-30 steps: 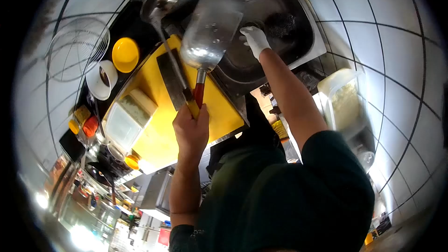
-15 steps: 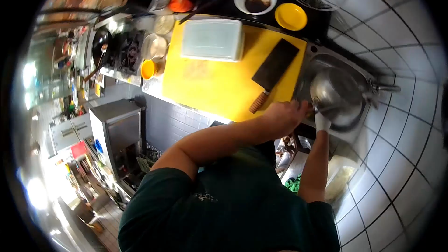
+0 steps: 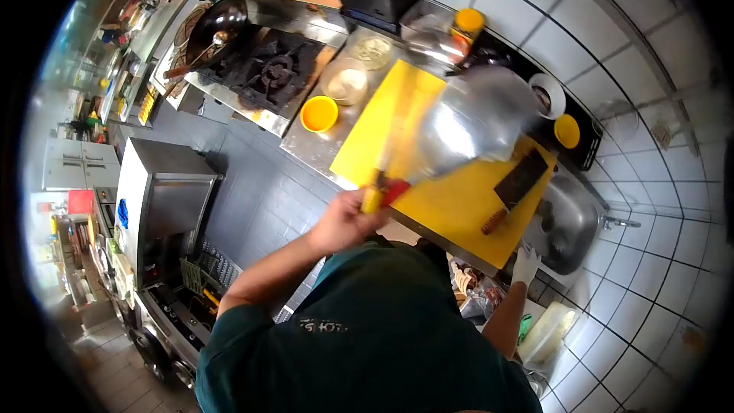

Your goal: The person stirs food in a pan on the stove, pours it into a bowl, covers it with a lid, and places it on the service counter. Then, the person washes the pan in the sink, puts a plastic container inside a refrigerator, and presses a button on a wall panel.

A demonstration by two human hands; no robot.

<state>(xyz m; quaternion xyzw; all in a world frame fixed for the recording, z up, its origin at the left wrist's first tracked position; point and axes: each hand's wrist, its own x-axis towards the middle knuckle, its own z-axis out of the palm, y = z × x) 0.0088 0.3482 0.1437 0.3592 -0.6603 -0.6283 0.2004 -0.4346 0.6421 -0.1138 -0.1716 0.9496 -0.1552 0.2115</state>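
Observation:
My bare left hand [image 3: 352, 218] is closed around the red and yellow handle [image 3: 390, 193] of a shiny metal wok [image 3: 459, 134]. Motion blurs the wok, which hangs over the yellow cutting board [image 3: 443, 210]. A brownish streak beside the handle is too blurred to name. In a white glove, my right hand [image 3: 526, 264] is low at the near edge of the sink [image 3: 577, 214], its fingers stretched out with nothing visible in them. A cleaver [image 3: 521, 180] with a wooden handle lies on the board's right side, touched by neither hand.
Left of the board stand an orange-yellow cup [image 3: 319, 114] and a bowl [image 3: 344, 82]. Farther left is a gas burner [image 3: 275, 69] with a dark wok [image 3: 218, 27] beyond it. A yellow dish [image 3: 566, 131] and white bowl [image 3: 547, 95] line the back. Tiled wall flanks the right.
My left hand has carried the wok leftward from the sink to over the board. The lidded container on the board is now mostly hidden behind it. My view has turned left.

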